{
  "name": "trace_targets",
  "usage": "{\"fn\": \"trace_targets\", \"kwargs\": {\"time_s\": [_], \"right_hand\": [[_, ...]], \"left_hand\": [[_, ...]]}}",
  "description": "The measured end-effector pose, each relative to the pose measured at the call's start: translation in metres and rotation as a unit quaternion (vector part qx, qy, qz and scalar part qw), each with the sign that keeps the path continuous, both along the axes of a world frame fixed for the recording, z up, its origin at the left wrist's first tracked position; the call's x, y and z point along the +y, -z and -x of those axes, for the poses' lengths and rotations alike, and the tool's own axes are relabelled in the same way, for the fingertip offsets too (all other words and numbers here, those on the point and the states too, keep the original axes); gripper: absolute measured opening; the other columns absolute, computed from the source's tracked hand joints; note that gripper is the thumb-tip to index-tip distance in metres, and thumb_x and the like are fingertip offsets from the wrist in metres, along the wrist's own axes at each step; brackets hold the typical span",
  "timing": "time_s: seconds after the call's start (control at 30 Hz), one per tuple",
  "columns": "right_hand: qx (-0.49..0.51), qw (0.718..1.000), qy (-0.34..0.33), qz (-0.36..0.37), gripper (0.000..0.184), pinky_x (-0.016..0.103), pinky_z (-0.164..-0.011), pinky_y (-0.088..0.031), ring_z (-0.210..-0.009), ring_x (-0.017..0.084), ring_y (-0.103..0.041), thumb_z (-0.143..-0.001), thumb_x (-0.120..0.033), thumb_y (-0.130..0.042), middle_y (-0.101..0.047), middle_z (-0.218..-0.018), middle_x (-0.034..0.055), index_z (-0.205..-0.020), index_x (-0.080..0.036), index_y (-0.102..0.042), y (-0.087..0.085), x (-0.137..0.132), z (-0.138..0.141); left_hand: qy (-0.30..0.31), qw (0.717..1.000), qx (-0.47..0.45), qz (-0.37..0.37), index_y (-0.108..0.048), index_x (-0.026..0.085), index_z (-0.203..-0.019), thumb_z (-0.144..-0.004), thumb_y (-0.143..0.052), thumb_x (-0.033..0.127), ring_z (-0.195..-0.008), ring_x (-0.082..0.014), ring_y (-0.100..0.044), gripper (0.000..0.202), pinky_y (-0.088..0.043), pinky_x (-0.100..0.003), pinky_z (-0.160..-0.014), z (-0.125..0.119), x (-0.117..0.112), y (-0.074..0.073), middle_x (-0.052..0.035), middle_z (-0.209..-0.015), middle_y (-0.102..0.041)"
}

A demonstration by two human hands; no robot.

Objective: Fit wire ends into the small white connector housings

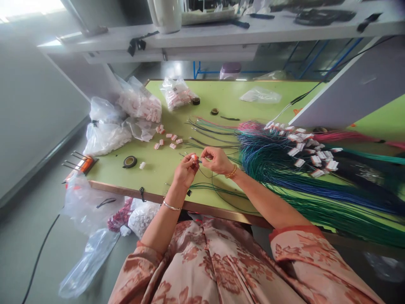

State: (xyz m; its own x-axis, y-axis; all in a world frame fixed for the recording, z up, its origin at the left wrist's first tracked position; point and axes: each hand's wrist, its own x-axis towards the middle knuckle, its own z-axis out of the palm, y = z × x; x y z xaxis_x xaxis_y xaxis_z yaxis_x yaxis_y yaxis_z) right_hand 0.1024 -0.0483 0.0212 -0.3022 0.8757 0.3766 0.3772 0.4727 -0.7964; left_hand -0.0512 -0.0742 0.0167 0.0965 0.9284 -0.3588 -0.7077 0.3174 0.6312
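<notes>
Over the green tabletop [152, 169], my left hand [185, 169] pinches a small white and orange connector housing [194, 157]. Close on its right, my right hand [217, 159] is closed, thumb and fingertips together at a thin dark wire whose end is near the housing. Whether the wire is inside the housing I cannot tell. Several loose connector housings [172, 137] lie beyond my left hand. To the right spreads a large bundle of green and blue wires [262, 156], with many white connectors [311, 152] on top.
Bags of connectors [139, 103] and a tied plastic bag [106, 126] stand at the left. A black tape roll [129, 161] lies near the front edge, by an orange holder with metal prongs [82, 164]. A shelf [215, 33] crosses above the table's back. Plastic bags hang below the left edge.
</notes>
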Motion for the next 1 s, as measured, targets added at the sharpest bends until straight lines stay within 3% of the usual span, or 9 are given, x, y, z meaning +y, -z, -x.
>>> {"fn": "trace_targets", "kwargs": {"time_s": [0.37, 0.57, 0.73, 1.0], "right_hand": [[-0.07, 0.992, 0.038, -0.093, 0.01, 0.024, -0.057, -0.035, -0.057, 0.011, -0.045, -0.077, -0.025, -0.055, -0.057, -0.065, 0.0004, -0.07, -0.018, -0.056, -0.002, -0.009, 0.003], [-0.062, 0.995, 0.038, -0.062, 0.014, 0.024, -0.056, -0.034, -0.056, 0.01, -0.045, -0.079, -0.026, -0.055, -0.06, -0.064, 0.001, -0.067, -0.018, -0.056, 0.007, -0.008, 0.005], [-0.033, 0.999, -0.021, -0.013, 0.015, 0.022, -0.057, -0.036, -0.056, 0.01, -0.049, -0.082, -0.029, -0.054, -0.064, -0.067, 0.0012, -0.073, -0.017, -0.058, 0.007, -0.008, 0.001], [-0.106, 0.993, 0.051, -0.017, 0.018, 0.024, -0.055, -0.03, -0.053, 0.01, -0.041, -0.081, -0.029, -0.053, -0.056, -0.059, 0.0002, -0.066, -0.019, -0.051, 0.005, -0.007, 0.01]], "left_hand": [[-0.002, 0.999, 0.026, -0.028, -0.065, 0.015, -0.085, -0.073, -0.072, 0.008, -0.068, -0.0062, -0.058, 0.016, -0.047, -0.02, -0.072, -0.003, -0.002, 0.005, -0.0005, -0.08, -0.064], [-0.031, 0.997, 0.056, -0.04, -0.066, 0.016, -0.082, -0.066, -0.08, 0.013, -0.064, -0.0055, -0.056, 0.021, -0.046, -0.02, -0.069, -0.012, -0.003, 0.012, 0.0022, -0.073, -0.063], [-0.037, 0.996, 0.064, -0.048, -0.067, 0.014, -0.081, -0.064, -0.082, 0.015, -0.063, -0.0056, -0.055, 0.023, -0.045, -0.02, -0.066, -0.008, 0.0, 0.011, 0.0004, -0.074, -0.064], [-0.079, 0.991, 0.108, -0.022, -0.065, 0.014, -0.082, -0.064, -0.081, 0.014, -0.064, -0.0059, -0.057, 0.024, -0.043, -0.02, -0.066, -0.018, 0.001, 0.009, 0.0019, -0.073, -0.063]]}}
